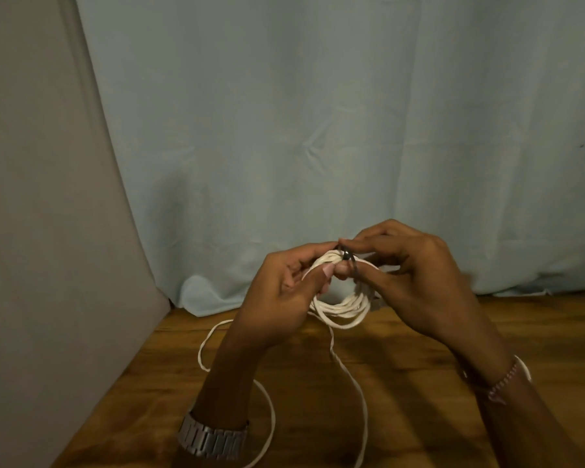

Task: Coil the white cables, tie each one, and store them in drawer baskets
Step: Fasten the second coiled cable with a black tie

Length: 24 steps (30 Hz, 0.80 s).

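A coil of white cable (343, 307) hangs in the air between both hands, above the wooden table (402, 383). My left hand (284, 292) grips the coil's upper left side, thumb and fingers curled round the strands. My right hand (406, 268) pinches a thin dark tie (349, 261) that loops over the top of the coil. A loose length of the white cable (355, 390) trails down from the coil, runs across the table and leaves the bottom edge of the view.
A pale blue curtain (318, 130) hangs right behind the table and bunches on its far edge. A grey wall (31, 197) stands at the left. A metal watch (213, 440) is on my left wrist, a bracelet (507, 380) on the right.
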Tool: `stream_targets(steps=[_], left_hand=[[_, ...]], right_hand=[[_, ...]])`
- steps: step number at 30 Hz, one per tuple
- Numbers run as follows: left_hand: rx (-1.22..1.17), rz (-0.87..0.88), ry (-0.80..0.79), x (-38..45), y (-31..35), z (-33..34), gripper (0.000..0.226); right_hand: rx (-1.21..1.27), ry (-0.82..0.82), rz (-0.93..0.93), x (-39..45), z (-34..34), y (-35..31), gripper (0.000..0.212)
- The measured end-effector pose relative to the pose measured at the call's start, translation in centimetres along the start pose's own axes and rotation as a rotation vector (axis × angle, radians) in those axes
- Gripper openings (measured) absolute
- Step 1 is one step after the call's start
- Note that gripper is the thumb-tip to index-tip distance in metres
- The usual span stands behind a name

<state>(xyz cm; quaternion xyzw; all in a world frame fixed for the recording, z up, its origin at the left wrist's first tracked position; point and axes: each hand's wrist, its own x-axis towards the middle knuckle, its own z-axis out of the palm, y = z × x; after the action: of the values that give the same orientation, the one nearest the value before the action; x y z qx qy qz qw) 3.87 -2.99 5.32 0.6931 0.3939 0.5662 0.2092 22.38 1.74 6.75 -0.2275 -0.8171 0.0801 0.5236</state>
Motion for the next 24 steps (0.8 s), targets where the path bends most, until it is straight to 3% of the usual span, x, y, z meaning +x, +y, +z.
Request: stream_targets(steps=[5, 9, 24], left_hand=[[0.092, -0.001, -0.002, 0.1, -0.2, 0.8, 0.024], [0.122, 0.018, -0.009, -0.1, 0.0, 1.1, 0.021], [0.476, 0.089, -0.096, -0.6, 1.6, 2.0, 0.029]], right_hand=[[-0.091, 0.164, -0.065, 0.1, -0.1, 0.3, 0.009], [-0.050, 0.283, -0.072, 0.0, 0.1, 0.4, 0.009], [-0.195, 0.373, 0.007, -0.2, 1.3, 0.6, 0.009]])
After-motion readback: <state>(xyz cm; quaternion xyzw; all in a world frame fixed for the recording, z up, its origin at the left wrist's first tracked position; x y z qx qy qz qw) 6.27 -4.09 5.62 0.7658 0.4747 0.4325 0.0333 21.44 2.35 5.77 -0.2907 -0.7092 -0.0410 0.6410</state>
